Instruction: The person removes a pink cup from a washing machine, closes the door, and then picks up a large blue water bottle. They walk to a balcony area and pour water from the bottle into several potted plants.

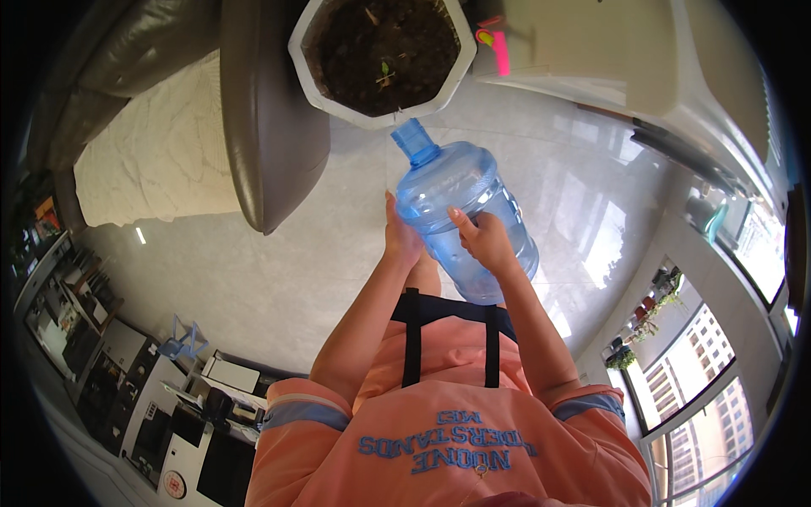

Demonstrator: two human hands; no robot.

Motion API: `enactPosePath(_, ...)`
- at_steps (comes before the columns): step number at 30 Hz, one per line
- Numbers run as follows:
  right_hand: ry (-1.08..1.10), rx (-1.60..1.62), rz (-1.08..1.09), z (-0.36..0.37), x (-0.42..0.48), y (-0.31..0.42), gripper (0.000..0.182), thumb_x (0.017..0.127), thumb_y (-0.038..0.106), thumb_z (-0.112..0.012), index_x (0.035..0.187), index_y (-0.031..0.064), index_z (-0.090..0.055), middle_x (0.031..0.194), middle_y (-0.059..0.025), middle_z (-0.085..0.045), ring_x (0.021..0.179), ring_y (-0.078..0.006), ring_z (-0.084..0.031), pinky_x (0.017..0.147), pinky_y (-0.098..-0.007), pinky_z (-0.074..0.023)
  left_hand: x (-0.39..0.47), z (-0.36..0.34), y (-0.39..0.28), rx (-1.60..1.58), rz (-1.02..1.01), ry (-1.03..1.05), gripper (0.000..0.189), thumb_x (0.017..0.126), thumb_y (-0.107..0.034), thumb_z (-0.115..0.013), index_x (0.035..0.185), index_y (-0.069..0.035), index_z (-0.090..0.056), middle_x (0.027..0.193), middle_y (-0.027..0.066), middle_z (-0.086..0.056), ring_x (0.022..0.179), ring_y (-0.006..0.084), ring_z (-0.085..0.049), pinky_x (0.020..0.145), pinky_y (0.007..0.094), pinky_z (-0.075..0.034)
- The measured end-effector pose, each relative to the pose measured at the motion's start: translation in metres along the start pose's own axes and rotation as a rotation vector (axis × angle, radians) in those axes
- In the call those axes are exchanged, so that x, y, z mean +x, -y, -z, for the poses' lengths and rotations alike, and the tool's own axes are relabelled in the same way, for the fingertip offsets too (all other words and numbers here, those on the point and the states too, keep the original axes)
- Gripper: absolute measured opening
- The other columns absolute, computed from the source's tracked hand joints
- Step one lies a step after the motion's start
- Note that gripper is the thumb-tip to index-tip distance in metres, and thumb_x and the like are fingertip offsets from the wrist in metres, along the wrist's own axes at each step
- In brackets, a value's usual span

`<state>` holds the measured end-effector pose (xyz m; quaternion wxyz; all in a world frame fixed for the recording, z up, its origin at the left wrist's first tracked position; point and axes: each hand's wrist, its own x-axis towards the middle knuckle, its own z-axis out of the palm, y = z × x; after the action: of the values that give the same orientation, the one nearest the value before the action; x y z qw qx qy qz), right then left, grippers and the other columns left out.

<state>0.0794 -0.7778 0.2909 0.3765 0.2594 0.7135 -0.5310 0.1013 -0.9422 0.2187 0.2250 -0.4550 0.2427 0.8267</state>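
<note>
A translucent blue plastic water jug point(453, 171) leans away from me, its open neck at the near rim of an octagonal white planter point(345, 111). My left hand point(402, 237) supports the jug's left side, its fingers partly hidden behind the plastic. On top, my right hand point(485, 239) grips the middle of the jug, apparently at its handle, with the thumb raised. Dark soil point(355, 57) fills the planter, and a small green seedling point(384, 75) stands in it. Whether water runs from the neck is too fine to tell.
A brown leather sofa point(272, 139) with a pale cover point(158, 146) stands left of the planter. At the right is a pale cabinet-like piece point(583, 57), with a bright pink object point(500, 54) by its corner. Glossy grey tiles point(285, 279) form the floor. Potted plants point(646, 317) line the window side.
</note>
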Motion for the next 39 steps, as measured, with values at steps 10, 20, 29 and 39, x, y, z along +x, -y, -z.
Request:
enactPosePath(10,-0.024,-0.066,0.08,-0.017,0.004,0.008,0.065,0.091,0.06,-0.065,0.062,0.0021,-0.054,0.054,-0.0017,-0.048,0.05,-0.0103,-0.047,0.047,-0.0285,-0.0378,0.003,0.022,-0.012,-0.004,-0.057,0.068,0.073,0.102,-0.064,-0.017,0.15,-0.013,-0.038,0.147,0.0099,-0.048,0.133,0.0282,-0.048,0.112,0.0455,-0.038)
enactPosePath(20,-0.029,-0.148,0.075,-0.018,0.009,0.014,0.068,0.09,0.061,-0.065,0.062,-0.001,-0.056,0.054,-0.0044,-0.051,0.05,-0.0127,-0.049,0.049,-0.0299,-0.0403,0.003,0.015,-0.02,-0.013,-0.071,0.15,0.079,0.098,-0.07,-0.028,0.152,-0.013,-0.035,0.151,0.0103,-0.044,0.137,0.0289,-0.044,0.113,0.0455,-0.036)
enactPosePath(29,0.023,0.051,-0.007,-0.002,0.011,-0.001,0.072,0.09,0.063,-0.063,0.07,-0.0058,-0.062,0.063,-0.0104,-0.06,0.062,-0.0193,-0.059,0.062,-0.0345,-0.0474,0.009,-0.008,-0.025,0.012,-0.055,0.026,0.068,0.105,-0.058,-0.024,0.145,-0.007,-0.045,0.144,0.0095,-0.051,0.132,0.0254,-0.048,0.113,0.0405,-0.036)
enactPosePath(39,-0.024,0.214,-0.084,0.011,0.009,0.016,0.059,0.095,0.057,-0.06,0.066,0.0067,-0.051,0.055,-0.0003,-0.045,0.047,-0.0099,-0.041,0.045,-0.026,-0.0336,0.028,-0.03,-0.026,0.151,0.041,0.006,0.068,0.105,-0.058,-0.019,0.145,-0.008,-0.044,0.143,0.0104,-0.053,0.132,0.0269,-0.05,0.112,0.0433,-0.038)
